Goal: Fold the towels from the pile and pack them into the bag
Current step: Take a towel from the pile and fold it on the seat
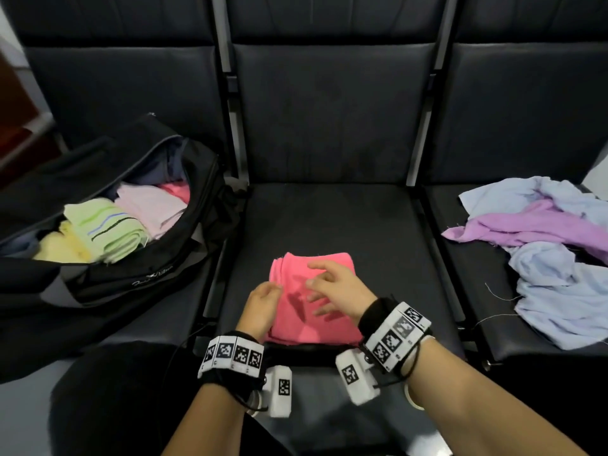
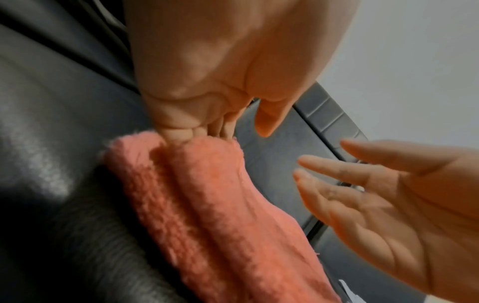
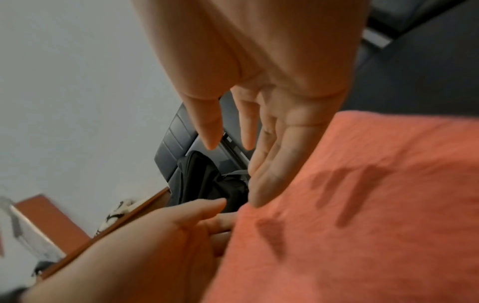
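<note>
A folded pink towel (image 1: 296,324) (image 2: 207,205) (image 3: 362,205) lies on the middle seat near its front edge. My left hand (image 1: 261,304) (image 2: 207,71) (image 3: 155,235) is at the towel's left edge. Its fingers are slipped under the folded layers and the thumb stays free above. My right hand (image 1: 332,291) (image 2: 388,205) (image 3: 272,102) hovers just over the towel's top with spread, straight fingers that cast shadows on the cloth. The open black bag (image 1: 148,274) (image 3: 204,180) sits on the left seat. The pile of unfolded towels (image 1: 552,258) lies on the right seat.
Inside the bag lie folded towels: a green striped one (image 1: 108,228), a yellow one (image 1: 62,245) and a pale pink one (image 1: 148,205). The pile holds light blue cloth (image 1: 559,301) and purple cloth (image 1: 533,225). Dark seat backs (image 1: 329,110) rise behind, with metal dividers between the seats.
</note>
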